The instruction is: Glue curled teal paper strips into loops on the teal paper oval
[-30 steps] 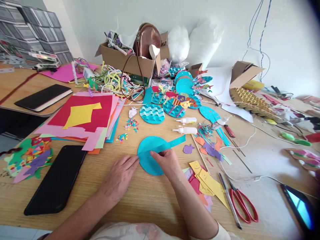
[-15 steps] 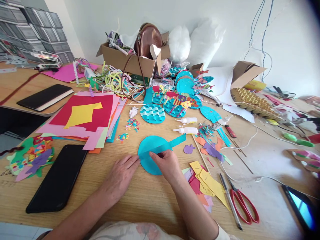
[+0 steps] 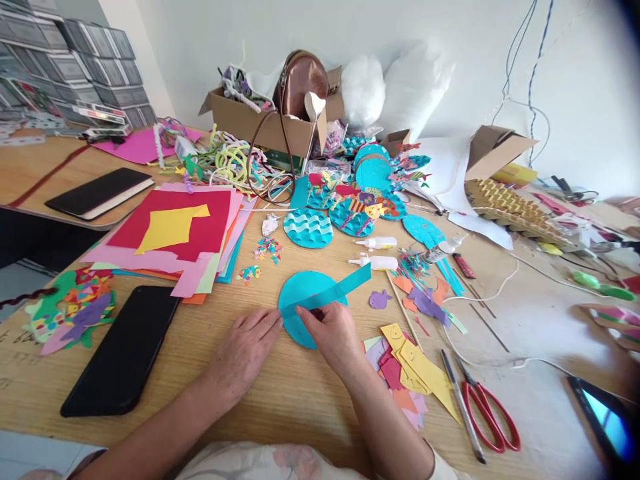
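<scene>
A round blue disc (image 3: 303, 337) lies on the wooden table, with a blue strip (image 3: 350, 283) running across it and past its upper right edge. My right hand (image 3: 334, 333) pinches the strip over the disc, thumb on top and the other fingers curled beneath. At the disc's left edge rests my left hand (image 3: 244, 353), its fingers together and flat, the fingertips pressing the strip's left end. Two white glue bottles (image 3: 379, 262) lie behind the disc, and a purple paper fish (image 3: 380, 299) is to its right.
A black phone (image 3: 120, 353) and stacked coloured paper (image 3: 125, 227) lie left. Red-handled scissors (image 3: 483, 403), a pen (image 3: 463, 407) and yellow paper pieces (image 3: 417, 367) are at right. Decorated blue discs (image 3: 308, 228) and a cardboard box (image 3: 260, 123) stand behind.
The whole view has shifted slightly, moving the scene a little to the right. My right thumb has moved slightly left along the strip; my left hand stays at the disc's edge.
</scene>
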`<state>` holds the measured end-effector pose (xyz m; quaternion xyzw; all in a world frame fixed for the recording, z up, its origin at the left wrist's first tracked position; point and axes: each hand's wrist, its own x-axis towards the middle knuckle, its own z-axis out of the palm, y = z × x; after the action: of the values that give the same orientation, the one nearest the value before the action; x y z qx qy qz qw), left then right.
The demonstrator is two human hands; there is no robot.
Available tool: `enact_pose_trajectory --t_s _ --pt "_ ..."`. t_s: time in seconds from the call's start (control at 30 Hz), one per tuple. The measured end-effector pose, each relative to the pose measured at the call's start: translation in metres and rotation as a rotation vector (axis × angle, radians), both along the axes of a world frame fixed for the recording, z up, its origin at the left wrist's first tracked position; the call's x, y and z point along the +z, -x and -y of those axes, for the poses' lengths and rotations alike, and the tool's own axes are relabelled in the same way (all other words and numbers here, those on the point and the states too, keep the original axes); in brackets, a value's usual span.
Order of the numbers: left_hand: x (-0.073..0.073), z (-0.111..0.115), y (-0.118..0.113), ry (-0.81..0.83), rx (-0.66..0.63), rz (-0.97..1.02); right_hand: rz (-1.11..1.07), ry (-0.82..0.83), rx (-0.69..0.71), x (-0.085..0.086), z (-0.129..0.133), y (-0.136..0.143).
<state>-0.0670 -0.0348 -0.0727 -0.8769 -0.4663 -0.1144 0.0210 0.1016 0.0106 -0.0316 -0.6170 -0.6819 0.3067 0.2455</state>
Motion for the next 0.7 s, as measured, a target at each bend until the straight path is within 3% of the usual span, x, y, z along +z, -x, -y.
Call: enact_pose_trajectory --t_s 0.2,0.7 --pt "-0.004 -0.003 0.006 -0.019 0.023 0.019 0.005 0.000 0.036 -0.003 -0.001 -0.001" --pt "0.013 -0.008 0.002 0.118 0.040 -0.123 0.031 -0.024 0.036 -0.005 0.001 0.000"
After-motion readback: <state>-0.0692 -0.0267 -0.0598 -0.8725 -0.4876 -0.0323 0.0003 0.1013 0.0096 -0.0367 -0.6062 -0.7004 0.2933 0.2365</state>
